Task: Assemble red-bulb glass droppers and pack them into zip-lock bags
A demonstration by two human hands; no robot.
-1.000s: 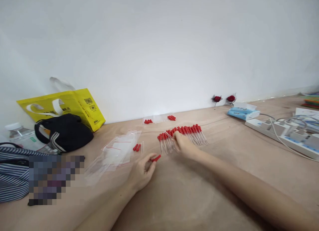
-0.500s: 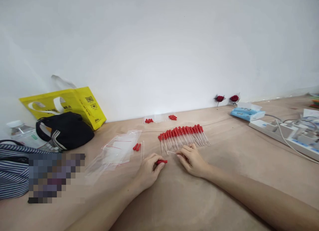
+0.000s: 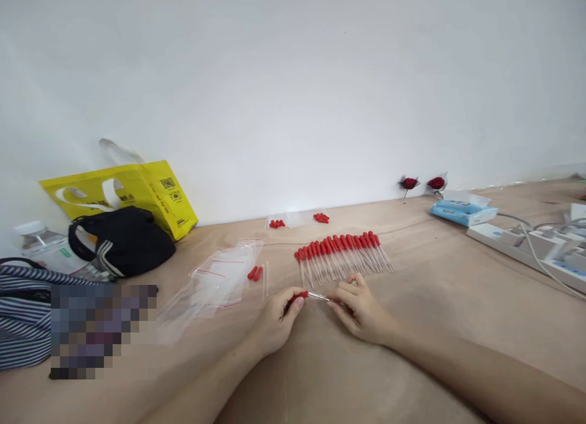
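My left hand [image 3: 275, 319] is closed on a red rubber dropper bulb [image 3: 302, 294], its open end pointing right. My right hand [image 3: 364, 311] pinches the thin end of a clear dropper tube [image 3: 317, 296]. The tube's other end meets the bulb's mouth; how far it sits inside I cannot tell. Just beyond my hands lies a slanted row of droppers [image 3: 341, 253], red bulbs away from me and clear tips toward me. Left of the row are two loose red bulbs [image 3: 255, 273], with clear tubes [image 3: 265, 279] beside them.
Clear plastic bags [image 3: 224, 274] lie at left. Near the wall, more red bulbs [image 3: 321, 218] rest by a clear bag. A yellow bag [image 3: 169, 195], black pouch [image 3: 132, 241] and bottle [image 3: 46, 244] stand far left. A tissue pack [image 3: 462, 212] and power strip [image 3: 489, 233] are at right.
The clear tube in my right hand has moved down and come to the bulb's mouth, in line with it. My left hand still holds the bulb. The view has shifted slightly.
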